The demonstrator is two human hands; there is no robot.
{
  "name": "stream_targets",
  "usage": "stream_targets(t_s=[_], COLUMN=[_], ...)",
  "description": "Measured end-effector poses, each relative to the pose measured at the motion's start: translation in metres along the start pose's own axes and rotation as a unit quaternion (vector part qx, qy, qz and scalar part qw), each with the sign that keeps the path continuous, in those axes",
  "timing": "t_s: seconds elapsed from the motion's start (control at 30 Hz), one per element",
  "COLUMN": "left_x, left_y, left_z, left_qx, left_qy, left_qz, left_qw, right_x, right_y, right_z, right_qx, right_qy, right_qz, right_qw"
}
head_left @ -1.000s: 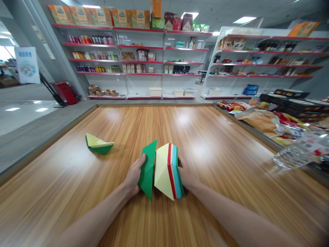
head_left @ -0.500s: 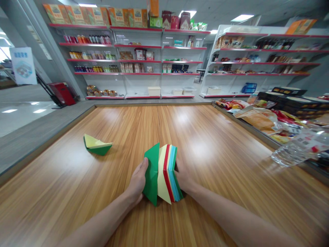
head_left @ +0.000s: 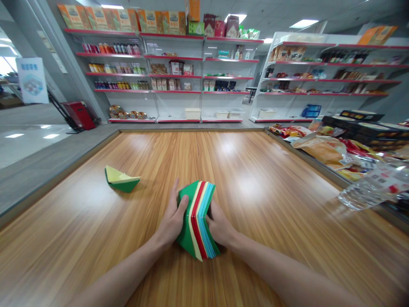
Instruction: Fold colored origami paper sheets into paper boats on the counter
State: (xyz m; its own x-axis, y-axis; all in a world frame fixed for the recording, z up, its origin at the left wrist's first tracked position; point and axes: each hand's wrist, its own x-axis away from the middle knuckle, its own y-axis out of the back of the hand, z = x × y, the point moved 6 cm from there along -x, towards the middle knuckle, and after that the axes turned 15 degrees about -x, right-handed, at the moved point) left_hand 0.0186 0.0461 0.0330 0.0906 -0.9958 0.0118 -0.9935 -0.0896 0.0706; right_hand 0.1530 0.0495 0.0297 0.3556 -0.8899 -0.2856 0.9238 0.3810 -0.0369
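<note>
Between my two hands is a stack of folded coloured paper (head_left: pixel 198 219), with green outer faces and cream, red and light-blue layers showing at its edge. My left hand (head_left: pixel 174 217) presses the green face from the left, thumb on top. From the right, my right hand (head_left: pixel 220 224) grips the other side, its fingertips partly hidden behind the stack. The stack's layers lie close together, bent at a crease across the middle. Farther left on the wooden table (head_left: pixel 153 162) rests a separate folded paper piece (head_left: pixel 123 180), yellow inside and green outside.
Along the table's right edge lie snack packets (head_left: pixel 322 149), black boxes (head_left: pixel 367 128) and a clear plastic bottle (head_left: pixel 367 189) on its side. Beyond the table stand shelves (head_left: pixel 172 76) of goods. A red hand truck (head_left: pixel 78 115) and a sign (head_left: pixel 33 81) are at left.
The green piece at the left has closed against the cream layer, so the gap between them is gone. The stack and both hands have shifted slightly left.
</note>
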Motion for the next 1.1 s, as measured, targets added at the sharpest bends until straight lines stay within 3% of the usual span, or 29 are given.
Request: stream_targets(t_s=[0.07, 0.17, 0.3, 0.43, 0.5, 0.6, 0.67, 0.83, 0.97, 1.1], left_x=[-0.003, 0.002, 0.012, 0.006, -0.002, -0.013, -0.015, -0.008, -0.004, -0.004], left_y=[0.003, -0.003, -0.008, -0.009, -0.006, -0.007, -0.009, -0.014, -0.015, -0.015], left_z=[-0.004, 0.002, 0.008, 0.018, 0.026, 0.034, 0.036, 0.029, 0.024, 0.021], left_qx=[-0.031, -0.017, 0.005, 0.013, 0.038, 0.047, -0.007, -0.132, -0.179, -0.201], left_qy=[-0.046, -0.022, -0.004, 0.011, 0.017, 0.007, -0.007, -0.075, -0.113, -0.134], left_qz=[-0.008, 0.005, -0.045, -0.025, -0.013, 0.050, 0.091, 0.146, 0.151, 0.144], left_qw=[0.998, 1.000, 0.999, 1.000, 0.999, 0.998, 0.996, 0.978, 0.966, 0.960], right_x=[0.000, 0.003, 0.006, 0.000, -0.010, -0.025, -0.030, -0.026, -0.020, -0.019], right_y=[-0.004, -0.009, -0.010, 0.000, 0.018, 0.074, 0.119, 0.207, 0.241, 0.249], right_z=[-0.001, 0.000, 0.001, -0.004, -0.009, -0.016, -0.019, -0.027, -0.033, -0.035], right_qx=[-0.007, -0.005, -0.022, -0.047, -0.048, -0.033, -0.018, 0.004, 0.003, 0.017], right_qy=[-0.001, 0.003, -0.002, -0.030, -0.041, -0.016, 0.028, 0.076, 0.081, 0.084], right_qz=[0.024, 0.036, 0.029, -0.004, -0.048, -0.203, -0.307, -0.469, -0.517, -0.524], right_qw=[1.000, 0.999, 0.999, 0.998, 0.997, 0.978, 0.951, 0.880, 0.852, 0.847])
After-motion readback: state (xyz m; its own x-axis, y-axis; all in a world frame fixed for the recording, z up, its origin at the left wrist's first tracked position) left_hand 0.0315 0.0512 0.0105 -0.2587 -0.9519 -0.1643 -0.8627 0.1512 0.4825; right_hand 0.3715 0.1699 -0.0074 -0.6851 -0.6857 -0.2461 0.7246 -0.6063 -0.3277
